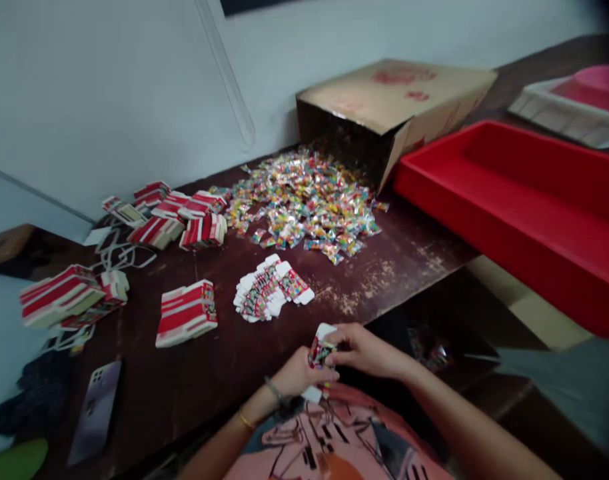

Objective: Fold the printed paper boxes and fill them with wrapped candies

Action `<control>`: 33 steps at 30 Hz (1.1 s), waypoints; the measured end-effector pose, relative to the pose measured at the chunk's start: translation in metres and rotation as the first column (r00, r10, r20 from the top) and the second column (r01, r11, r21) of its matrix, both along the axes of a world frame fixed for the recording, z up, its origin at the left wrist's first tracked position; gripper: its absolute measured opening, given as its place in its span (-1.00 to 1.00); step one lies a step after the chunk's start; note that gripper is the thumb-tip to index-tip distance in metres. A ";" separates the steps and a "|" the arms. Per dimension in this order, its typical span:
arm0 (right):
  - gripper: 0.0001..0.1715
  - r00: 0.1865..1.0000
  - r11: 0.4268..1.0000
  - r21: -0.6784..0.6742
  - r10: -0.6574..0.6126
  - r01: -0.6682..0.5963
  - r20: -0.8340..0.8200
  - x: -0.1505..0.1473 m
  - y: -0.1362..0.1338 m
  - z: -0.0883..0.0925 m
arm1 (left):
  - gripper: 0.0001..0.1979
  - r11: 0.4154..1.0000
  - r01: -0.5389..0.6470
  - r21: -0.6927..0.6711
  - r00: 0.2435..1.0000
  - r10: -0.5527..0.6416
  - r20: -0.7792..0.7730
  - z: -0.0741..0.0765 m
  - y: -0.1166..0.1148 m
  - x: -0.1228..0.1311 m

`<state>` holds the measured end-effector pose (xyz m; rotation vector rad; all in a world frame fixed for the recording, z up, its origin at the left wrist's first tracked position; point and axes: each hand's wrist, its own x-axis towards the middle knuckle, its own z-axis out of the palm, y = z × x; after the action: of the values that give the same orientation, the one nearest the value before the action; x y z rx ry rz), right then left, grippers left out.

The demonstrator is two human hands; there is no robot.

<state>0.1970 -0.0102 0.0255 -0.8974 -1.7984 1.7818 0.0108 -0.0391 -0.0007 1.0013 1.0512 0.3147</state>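
Dark table (pixel 184 383) before you; fanned cartons (pixel 259 293) lie on it, beyond your hands. Left hand (pixel 303 375) grasps small printed carton (pixel 316 354) lower down; right hand (pixel 357 348) pinches upper part. Carton sits between both, neither nearer, long axis pointing roughly away from you, white flap (pixel 325 331) at far end.

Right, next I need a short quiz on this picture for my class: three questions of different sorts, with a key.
1. Multiple choice. The left hand and right hand are both on:
A. a red tray
B. a printed carton
C. a marker pen

2. True or false? The phone lies on the table with its back facing up.

3. Fill the gap. The heap of shiny packets spreads in front of the open end of the ____.

Key
1. B
2. True
3. cardboard box
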 end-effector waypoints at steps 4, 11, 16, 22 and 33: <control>-0.75 1.000 0.992 -0.125 -0.027 0.027 0.006 0.003 -0.006 -0.010 | -0.67 0.998 0.065 -0.022 0.998 -0.064 0.012 -0.009 -0.005 -0.004; -0.80 0.984 0.984 -0.038 -0.170 0.173 0.060 -0.006 -0.018 -0.027 | -0.39 0.915 -0.356 0.188 0.935 0.351 0.060 -0.009 -0.014 0.000; -0.58 0.866 0.820 -0.373 -0.494 0.434 -0.078 -0.014 -0.024 -0.049 | -0.37 0.869 -0.445 0.215 0.895 0.427 0.127 0.002 -0.017 0.001; -0.57 0.833 0.797 -0.302 -0.553 0.523 -0.018 -0.022 -0.046 -0.052 | -0.48 0.886 -0.411 0.215 0.911 0.403 0.081 -0.001 -0.023 -0.003; -0.75 0.924 0.913 -0.146 -0.383 0.381 0.015 -0.012 -0.044 -0.034 | -0.70 0.890 -0.334 0.311 0.937 0.351 0.002 0.002 -0.020 -0.008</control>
<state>0.1845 -0.0547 -0.0082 -1.1983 -1.3751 1.6705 0.0027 -0.0593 0.0009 1.1023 1.2550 0.7650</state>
